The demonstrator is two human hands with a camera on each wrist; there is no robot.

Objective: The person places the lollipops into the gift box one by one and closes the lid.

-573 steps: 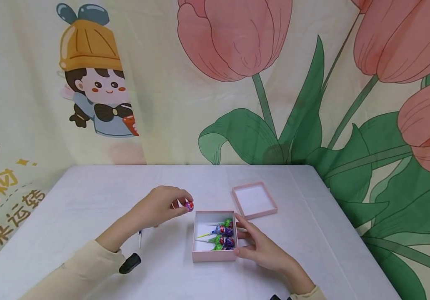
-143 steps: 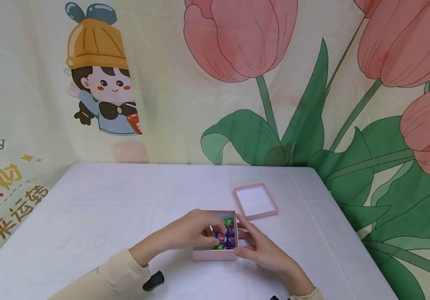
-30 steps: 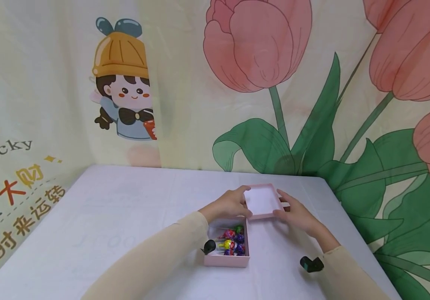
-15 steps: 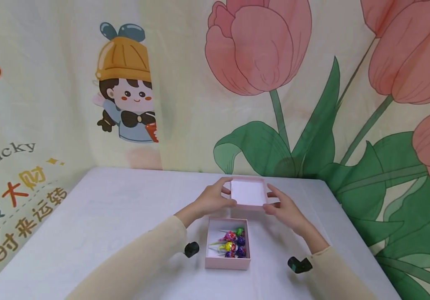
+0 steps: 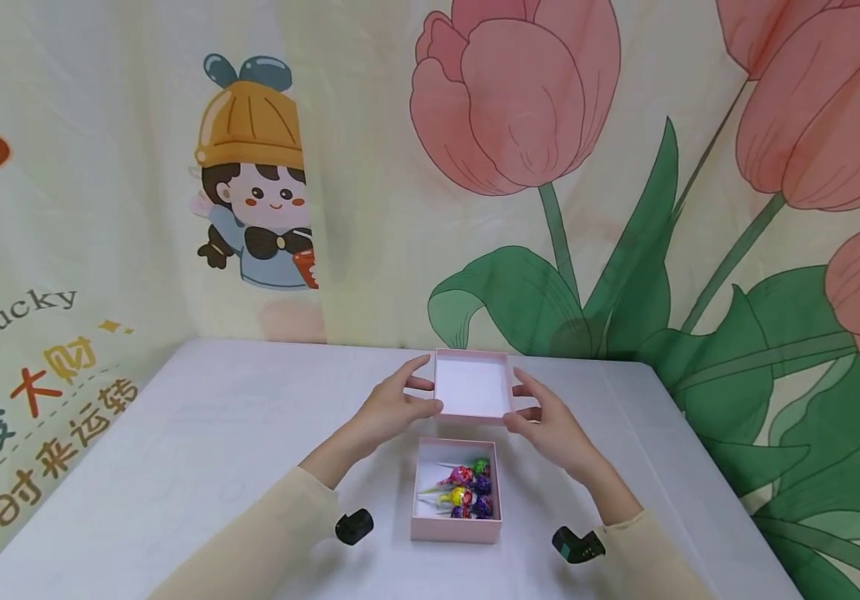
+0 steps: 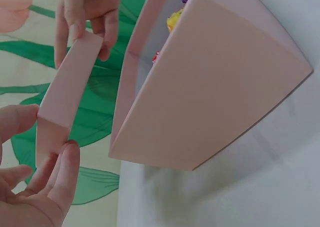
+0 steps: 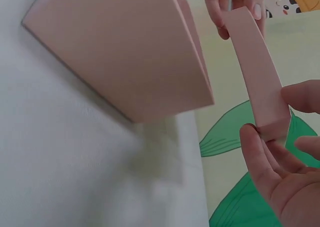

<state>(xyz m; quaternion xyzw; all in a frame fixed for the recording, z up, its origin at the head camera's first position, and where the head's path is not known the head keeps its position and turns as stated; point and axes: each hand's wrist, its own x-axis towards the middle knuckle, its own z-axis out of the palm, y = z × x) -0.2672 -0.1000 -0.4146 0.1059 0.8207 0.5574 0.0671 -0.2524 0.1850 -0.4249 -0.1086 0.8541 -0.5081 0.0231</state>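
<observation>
Between both hands is a shallow pink box lid (image 5: 472, 386) with a white inside that faces the head camera. My left hand (image 5: 385, 410) pinches its left edge between thumb and fingers, and my right hand (image 5: 556, 429) pinches the right edge. The lid is raised just behind an uncovered pink box (image 5: 454, 531). Several wrapped lollipops (image 5: 462, 497) lie inside that box, their heads to the right and sticks to the left. Both wrist views show the lid's pink side wall (image 6: 70, 82) held off the table, beside the larger box wall (image 7: 120, 52).
A white cloth covers the table (image 5: 265, 417). Behind it hangs a printed backdrop (image 5: 370, 208) with tulips and a cartoon figure. Dark wrist cameras (image 5: 355, 527) sit by both cuffs, low on either side of the box.
Earlier my left hand placed lollipops in the box while my right hand steadied it. Since then both hands have taken the lid from the right and moved it left, behind the box.
</observation>
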